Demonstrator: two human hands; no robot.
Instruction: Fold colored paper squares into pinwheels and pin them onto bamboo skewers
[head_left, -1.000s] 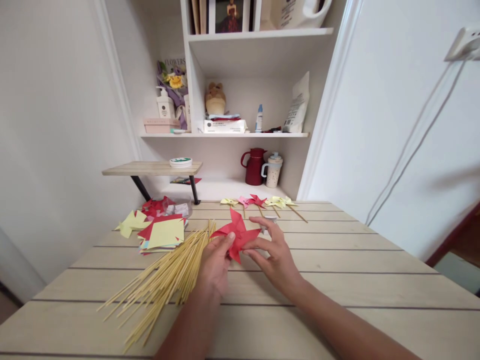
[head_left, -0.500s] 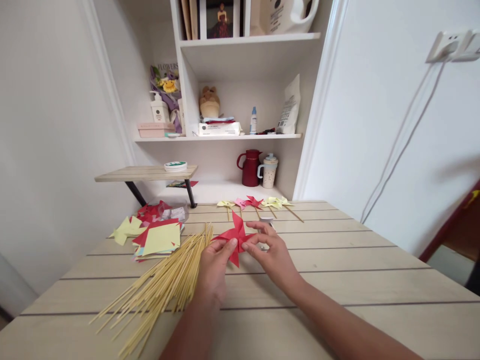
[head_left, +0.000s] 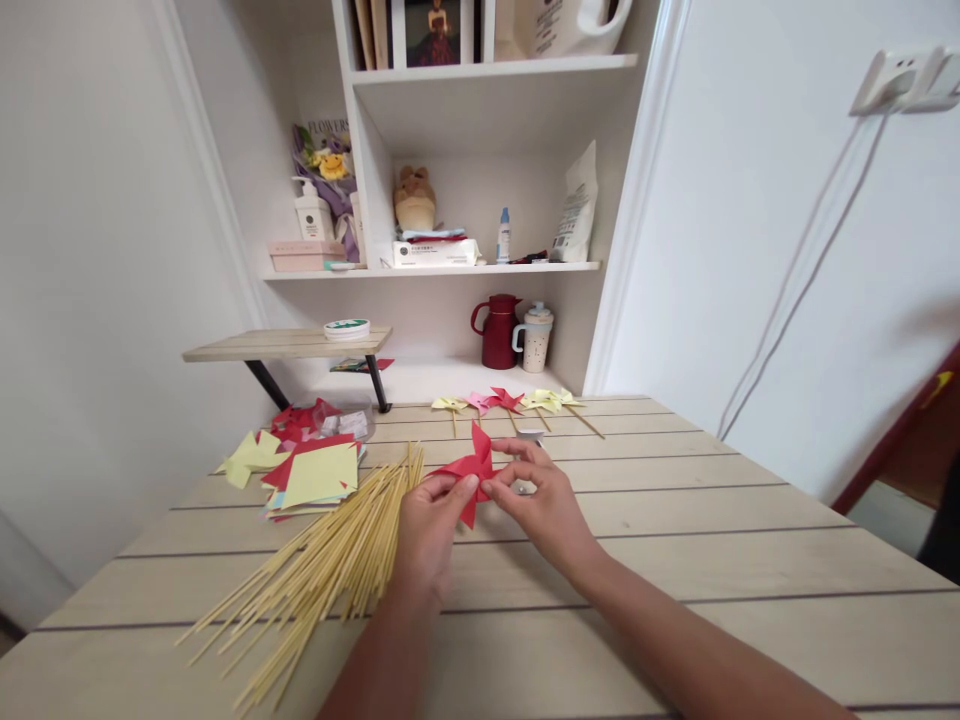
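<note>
Both hands, left hand and right hand, pinch a red paper pinwheel between closed fingertips, just right of the bamboo skewers.

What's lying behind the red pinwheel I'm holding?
Behind the red pinwheel sits a small white object, partly hidden by the right hand; farther back lies a row of finished pinwheels.

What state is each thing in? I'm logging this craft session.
Red pinwheel: folded, held above the table.
Left hand: fingers pinching the pinwheel.
Right hand: fingers pinching the pinwheel.
Bamboo sticks: loose, fanned out flat.
Paper squares: stacked flat.
Finished pinwheels: on sticks, lying down.
</note>
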